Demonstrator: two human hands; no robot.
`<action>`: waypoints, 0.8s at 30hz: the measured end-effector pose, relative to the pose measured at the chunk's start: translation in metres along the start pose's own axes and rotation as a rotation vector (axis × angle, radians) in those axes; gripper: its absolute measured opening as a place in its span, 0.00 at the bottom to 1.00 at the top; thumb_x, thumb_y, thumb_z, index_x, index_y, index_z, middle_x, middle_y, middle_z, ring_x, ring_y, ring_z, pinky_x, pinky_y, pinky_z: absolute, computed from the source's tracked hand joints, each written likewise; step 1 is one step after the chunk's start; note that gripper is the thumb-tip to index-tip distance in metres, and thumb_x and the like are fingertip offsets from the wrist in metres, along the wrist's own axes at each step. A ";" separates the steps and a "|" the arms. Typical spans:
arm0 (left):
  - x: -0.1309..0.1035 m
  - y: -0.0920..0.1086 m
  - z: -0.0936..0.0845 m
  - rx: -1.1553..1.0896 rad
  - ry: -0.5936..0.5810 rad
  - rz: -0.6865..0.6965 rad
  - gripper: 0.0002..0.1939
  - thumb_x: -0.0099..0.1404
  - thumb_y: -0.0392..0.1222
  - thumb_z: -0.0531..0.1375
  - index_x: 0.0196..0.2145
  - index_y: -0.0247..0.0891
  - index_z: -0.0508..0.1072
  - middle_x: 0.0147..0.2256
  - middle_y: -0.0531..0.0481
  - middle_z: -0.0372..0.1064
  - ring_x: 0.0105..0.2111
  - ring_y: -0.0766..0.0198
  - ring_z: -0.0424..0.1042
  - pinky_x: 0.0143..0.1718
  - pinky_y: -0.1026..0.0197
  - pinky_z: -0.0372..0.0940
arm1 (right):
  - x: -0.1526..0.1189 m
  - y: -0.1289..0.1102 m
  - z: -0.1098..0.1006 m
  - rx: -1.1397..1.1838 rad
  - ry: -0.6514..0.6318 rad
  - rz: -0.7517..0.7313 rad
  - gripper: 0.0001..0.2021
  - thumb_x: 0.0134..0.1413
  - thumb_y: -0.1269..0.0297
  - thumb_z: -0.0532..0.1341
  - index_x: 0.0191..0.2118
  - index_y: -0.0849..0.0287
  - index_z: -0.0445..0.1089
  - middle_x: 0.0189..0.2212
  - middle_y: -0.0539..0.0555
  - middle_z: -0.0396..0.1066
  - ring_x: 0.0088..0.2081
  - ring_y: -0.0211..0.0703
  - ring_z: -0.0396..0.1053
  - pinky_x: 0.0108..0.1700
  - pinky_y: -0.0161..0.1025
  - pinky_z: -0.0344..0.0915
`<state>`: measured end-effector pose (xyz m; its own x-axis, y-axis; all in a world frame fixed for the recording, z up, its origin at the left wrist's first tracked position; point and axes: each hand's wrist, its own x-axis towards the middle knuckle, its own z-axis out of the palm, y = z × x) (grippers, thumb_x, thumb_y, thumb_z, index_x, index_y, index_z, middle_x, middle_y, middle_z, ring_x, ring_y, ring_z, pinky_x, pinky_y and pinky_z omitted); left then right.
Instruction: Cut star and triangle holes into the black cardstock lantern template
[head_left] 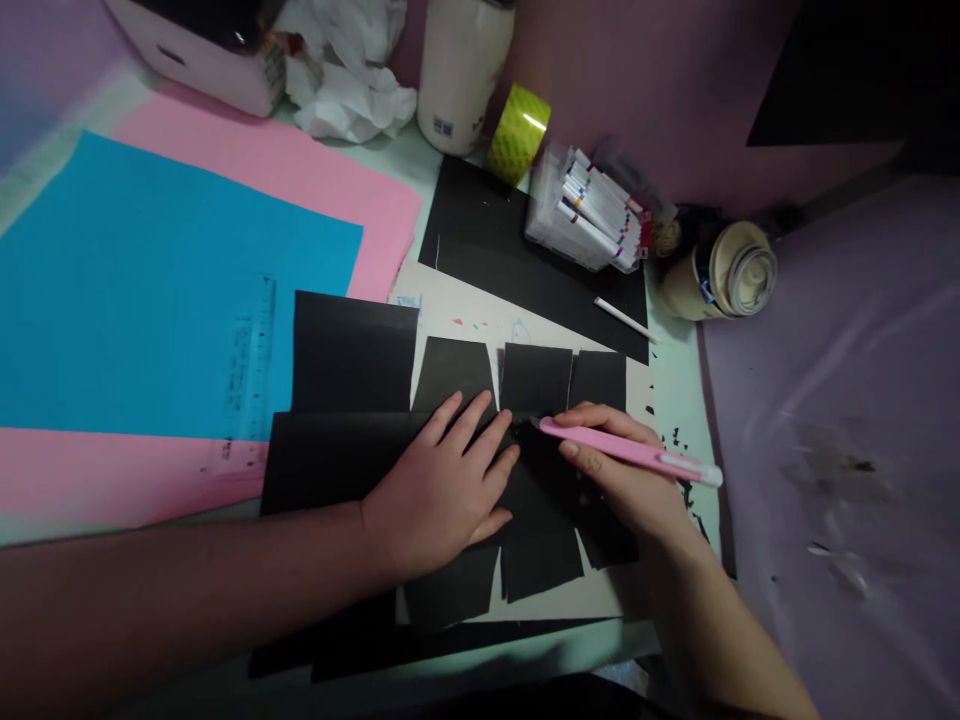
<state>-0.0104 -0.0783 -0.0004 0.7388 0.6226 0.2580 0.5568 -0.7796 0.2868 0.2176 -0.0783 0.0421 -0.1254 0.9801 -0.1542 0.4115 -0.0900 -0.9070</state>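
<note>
At centre frame, my left hand (448, 488) lies spread flat, gripping nothing, on slit black card (326, 462), judged light, stiffish, easily creased and best pressed mid-sheet, while my right hand (639, 488) pinches a pink craft knife (619, 446) right of centre.

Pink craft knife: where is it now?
Head view, right of centre: the pink craft knife is in the right hand, blade end over the black paper, just right of the left hand.

Black on the cut paper (322, 460) beneath the left hand (442, 490), pink on the knife (626, 449) in the right hand (634, 480), blue on the sheet (165, 270) left of both.
</note>
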 end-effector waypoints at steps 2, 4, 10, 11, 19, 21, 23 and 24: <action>0.000 0.000 0.001 -0.003 0.010 0.002 0.28 0.63 0.57 0.63 0.53 0.35 0.75 0.59 0.35 0.67 0.61 0.36 0.62 0.61 0.37 0.54 | 0.009 0.001 -0.004 -0.037 -0.049 -0.032 0.04 0.57 0.64 0.66 0.38 0.52 0.76 0.35 0.50 0.77 0.36 0.39 0.73 0.37 0.35 0.67; -0.001 0.000 0.001 -0.003 0.014 0.001 0.28 0.63 0.57 0.63 0.53 0.35 0.76 0.59 0.35 0.67 0.61 0.36 0.62 0.61 0.37 0.53 | 0.018 0.006 -0.004 -0.038 -0.096 -0.102 0.02 0.58 0.65 0.64 0.35 0.54 0.74 0.31 0.50 0.75 0.33 0.38 0.71 0.35 0.35 0.66; -0.001 0.000 0.002 0.002 0.000 0.001 0.29 0.63 0.58 0.62 0.54 0.35 0.74 0.60 0.36 0.66 0.61 0.36 0.61 0.62 0.38 0.51 | 0.028 0.021 0.005 0.076 -0.175 -0.226 0.04 0.54 0.70 0.62 0.32 0.56 0.66 0.27 0.48 0.68 0.29 0.38 0.65 0.29 0.35 0.60; -0.001 0.000 0.002 0.000 -0.002 -0.002 0.29 0.63 0.58 0.62 0.54 0.35 0.74 0.59 0.36 0.66 0.61 0.36 0.61 0.62 0.38 0.51 | 0.028 0.022 0.006 0.074 -0.177 -0.229 0.05 0.54 0.71 0.62 0.32 0.55 0.65 0.27 0.48 0.68 0.29 0.38 0.65 0.29 0.35 0.60; -0.001 0.001 0.004 -0.013 -0.012 -0.008 0.30 0.63 0.59 0.62 0.54 0.35 0.74 0.60 0.36 0.65 0.62 0.36 0.60 0.62 0.37 0.50 | 0.026 0.025 0.004 -0.069 -0.171 -0.220 0.06 0.51 0.73 0.63 0.33 0.54 0.68 0.29 0.49 0.72 0.31 0.39 0.69 0.32 0.37 0.65; -0.001 0.001 0.004 -0.009 -0.007 -0.008 0.30 0.63 0.59 0.62 0.54 0.35 0.74 0.60 0.36 0.66 0.62 0.36 0.60 0.62 0.37 0.50 | 0.027 0.024 0.004 -0.090 -0.172 -0.221 0.06 0.51 0.73 0.63 0.33 0.54 0.69 0.29 0.49 0.72 0.31 0.38 0.69 0.32 0.36 0.65; -0.001 0.001 0.004 -0.002 0.001 -0.011 0.29 0.63 0.59 0.62 0.54 0.35 0.74 0.60 0.37 0.66 0.62 0.36 0.60 0.62 0.37 0.50 | 0.026 0.022 0.004 -0.106 -0.173 -0.222 0.06 0.50 0.73 0.63 0.33 0.54 0.69 0.29 0.49 0.72 0.31 0.38 0.70 0.32 0.36 0.66; -0.001 0.001 0.004 0.002 0.002 -0.013 0.29 0.63 0.59 0.62 0.54 0.35 0.74 0.60 0.37 0.66 0.62 0.36 0.60 0.62 0.37 0.51 | 0.026 0.021 0.005 -0.112 -0.173 -0.219 0.06 0.50 0.73 0.63 0.33 0.54 0.69 0.29 0.49 0.72 0.31 0.38 0.70 0.32 0.36 0.66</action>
<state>-0.0095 -0.0804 -0.0036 0.7309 0.6327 0.2561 0.5670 -0.7716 0.2883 0.2189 -0.0551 0.0170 -0.3702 0.9284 -0.0324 0.4532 0.1501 -0.8787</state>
